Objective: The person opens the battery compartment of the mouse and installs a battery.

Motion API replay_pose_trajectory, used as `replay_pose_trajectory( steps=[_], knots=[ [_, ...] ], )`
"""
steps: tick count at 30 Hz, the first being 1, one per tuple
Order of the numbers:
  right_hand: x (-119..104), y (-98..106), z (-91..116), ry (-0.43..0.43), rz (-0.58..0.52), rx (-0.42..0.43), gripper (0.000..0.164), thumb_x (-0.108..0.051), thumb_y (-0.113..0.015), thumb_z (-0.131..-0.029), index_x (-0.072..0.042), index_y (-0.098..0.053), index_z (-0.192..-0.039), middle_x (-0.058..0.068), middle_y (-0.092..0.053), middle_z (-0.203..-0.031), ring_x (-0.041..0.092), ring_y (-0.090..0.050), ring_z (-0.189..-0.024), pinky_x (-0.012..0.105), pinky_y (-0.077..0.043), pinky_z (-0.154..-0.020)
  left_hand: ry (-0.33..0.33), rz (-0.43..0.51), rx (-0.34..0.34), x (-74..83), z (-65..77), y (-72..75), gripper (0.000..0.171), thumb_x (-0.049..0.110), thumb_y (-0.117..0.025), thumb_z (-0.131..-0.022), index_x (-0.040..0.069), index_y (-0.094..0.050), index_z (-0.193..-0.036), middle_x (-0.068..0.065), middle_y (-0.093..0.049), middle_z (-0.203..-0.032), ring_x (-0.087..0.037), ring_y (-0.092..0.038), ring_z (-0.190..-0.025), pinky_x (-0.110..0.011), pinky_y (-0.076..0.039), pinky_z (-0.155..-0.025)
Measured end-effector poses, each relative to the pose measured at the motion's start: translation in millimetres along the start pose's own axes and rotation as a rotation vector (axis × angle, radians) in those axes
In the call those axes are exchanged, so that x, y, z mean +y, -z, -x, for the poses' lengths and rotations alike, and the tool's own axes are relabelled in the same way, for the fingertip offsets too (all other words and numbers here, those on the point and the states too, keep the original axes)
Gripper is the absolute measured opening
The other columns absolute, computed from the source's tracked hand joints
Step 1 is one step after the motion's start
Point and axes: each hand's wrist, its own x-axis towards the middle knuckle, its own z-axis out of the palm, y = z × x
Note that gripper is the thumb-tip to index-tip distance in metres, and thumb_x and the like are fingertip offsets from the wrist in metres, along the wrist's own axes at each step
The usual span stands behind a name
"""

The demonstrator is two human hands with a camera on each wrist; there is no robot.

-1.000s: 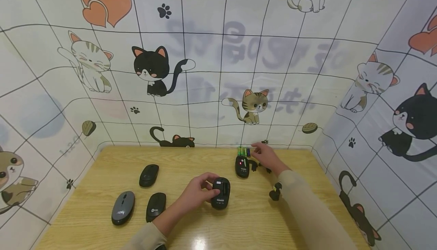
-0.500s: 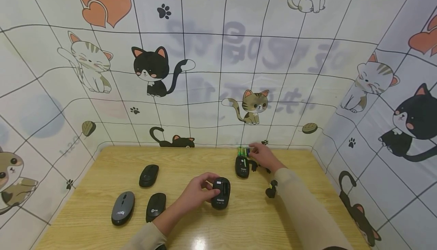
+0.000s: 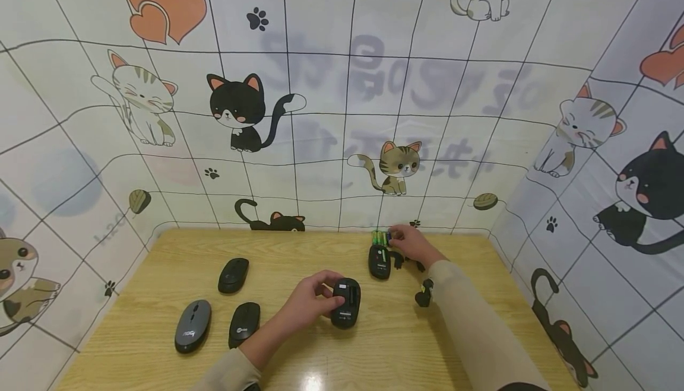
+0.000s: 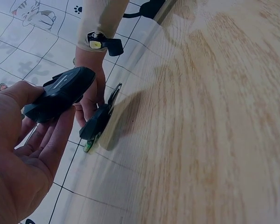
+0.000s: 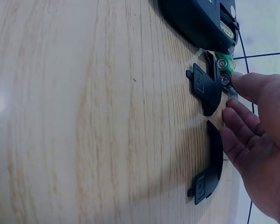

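- A black mouse is pinched by the left hand between thumb and fingers, underside up and clear of the tabletop, with its battery bay uncovered.
- The right hand is lowered to the row of batteries; the end one is touched by the thumb, the other visible fingers being loosely bent. Whether a battery is pinched cannot be told, as the index finger is hidden.
- A second mouse, underside up, is seen just left of the right hand, and two battery covers lie beside its fingers.
- Three more mice are set to the left of the left hand.
- The held mouse is judged light, stiff and smooth, best gripped by its sides, bay unobstructed.
- The batteries are likely dense, slippery and prone to roll; each is best taken around its middle.
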Motion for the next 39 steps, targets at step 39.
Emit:
replay_pose_trajectory(
  steps=[39],
  knots=[
    [9.4,-4.9,8.7,-0.07,-0.367,0.321,0.02,-0.008,-0.071,-0.108,-0.003,-0.062,-0.125,0.017,-0.072,-0.116,0.024,-0.069,-0.097,0.027,-0.059,-0.078,-0.006,-0.001,0.019,-2.9,-0.9,-0.3,0.041,0.007,-0.082,-0.099,0.007,-0.07,-0.138,-0.012,-0.068,-0.122,-0.024,-0.071,-0.098,-0.039,-0.07,-0.074]
  ],
)
